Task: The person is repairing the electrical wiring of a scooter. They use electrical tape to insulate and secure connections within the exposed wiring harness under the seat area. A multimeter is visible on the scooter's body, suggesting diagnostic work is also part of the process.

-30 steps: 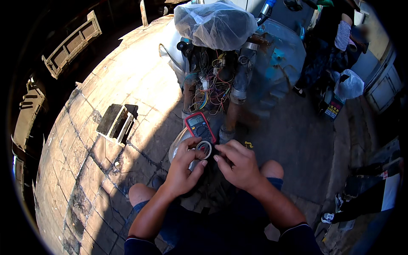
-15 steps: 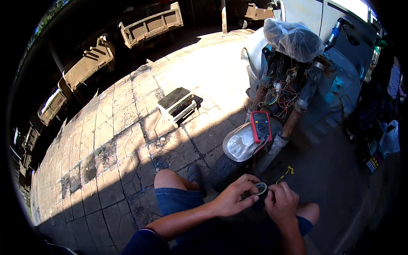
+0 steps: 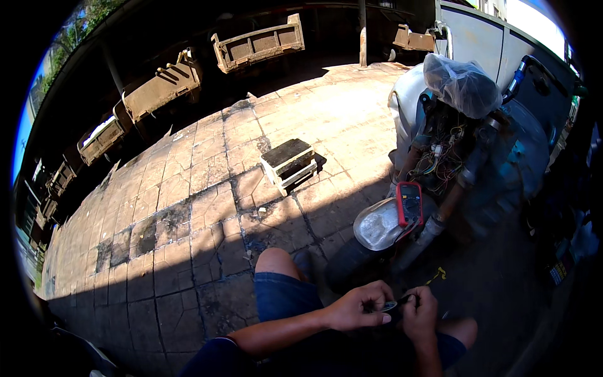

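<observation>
My left hand (image 3: 361, 306) grips a roll of black tape (image 3: 390, 306), its thumb and fingers curled about the ring. Close beside it on the right, my right hand (image 3: 419, 312) is closed in a pinch at the tape's dark free end (image 3: 406, 300). The roll is tilted, so its ring looks narrow. Both hands are above my lap. Just ahead of them stands the front of a stripped motor vehicle, with a front wheel (image 3: 347, 265) and a silver fender (image 3: 375, 226). A red multimeter (image 3: 409, 204) leans on that fender.
Tangled coloured wires (image 3: 443, 154) hang between the fork legs, below a part wrapped in clear plastic (image 3: 463, 87). A small wooden stool (image 3: 287, 157) stands on the sunlit paving. A yellow wire-like piece (image 3: 436, 274) lies right of the wheel. Rusty cargo beds (image 3: 259, 43) line the back.
The whole view has shifted, so the scene sits further right and lower. The tape roll has turned from showing its round opening to a nearly edge-on tilt. Both hands keep their hold.
</observation>
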A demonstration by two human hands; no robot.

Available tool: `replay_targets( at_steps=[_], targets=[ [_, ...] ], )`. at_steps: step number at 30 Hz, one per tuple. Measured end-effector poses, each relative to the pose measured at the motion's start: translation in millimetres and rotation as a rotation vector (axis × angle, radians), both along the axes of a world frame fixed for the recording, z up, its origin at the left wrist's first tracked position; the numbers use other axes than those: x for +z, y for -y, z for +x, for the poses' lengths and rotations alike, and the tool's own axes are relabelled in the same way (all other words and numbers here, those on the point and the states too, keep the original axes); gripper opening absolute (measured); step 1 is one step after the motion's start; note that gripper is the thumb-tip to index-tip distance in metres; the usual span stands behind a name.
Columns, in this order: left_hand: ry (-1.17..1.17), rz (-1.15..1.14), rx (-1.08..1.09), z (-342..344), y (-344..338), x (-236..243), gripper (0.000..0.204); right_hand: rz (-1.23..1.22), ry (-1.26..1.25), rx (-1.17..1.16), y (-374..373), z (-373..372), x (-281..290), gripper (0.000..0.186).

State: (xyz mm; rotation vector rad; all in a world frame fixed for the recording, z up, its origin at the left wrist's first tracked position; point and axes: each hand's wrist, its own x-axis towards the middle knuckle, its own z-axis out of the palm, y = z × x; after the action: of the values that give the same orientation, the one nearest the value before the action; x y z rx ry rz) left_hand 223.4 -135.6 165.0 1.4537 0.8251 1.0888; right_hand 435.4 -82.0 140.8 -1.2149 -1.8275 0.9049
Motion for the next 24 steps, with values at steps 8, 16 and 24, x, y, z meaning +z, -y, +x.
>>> replay_targets(
  at_steps=[8,16,24],
  targets=[
    [-0.095,0.098,-0.112,-23,0,12,0.029,-0.645,-0.573,0.158,18,-8,10,0.023],
    [-0.261,0.079,-0.208,-39,1,10,0.038,-0.833,-0.61,0.585,25,3,12,0.054],
    [-0.306,0.079,-0.291,-41,7,8,0.049,-0.708,-0.164,0.438,31,-3,1,0.018]
  ],
)
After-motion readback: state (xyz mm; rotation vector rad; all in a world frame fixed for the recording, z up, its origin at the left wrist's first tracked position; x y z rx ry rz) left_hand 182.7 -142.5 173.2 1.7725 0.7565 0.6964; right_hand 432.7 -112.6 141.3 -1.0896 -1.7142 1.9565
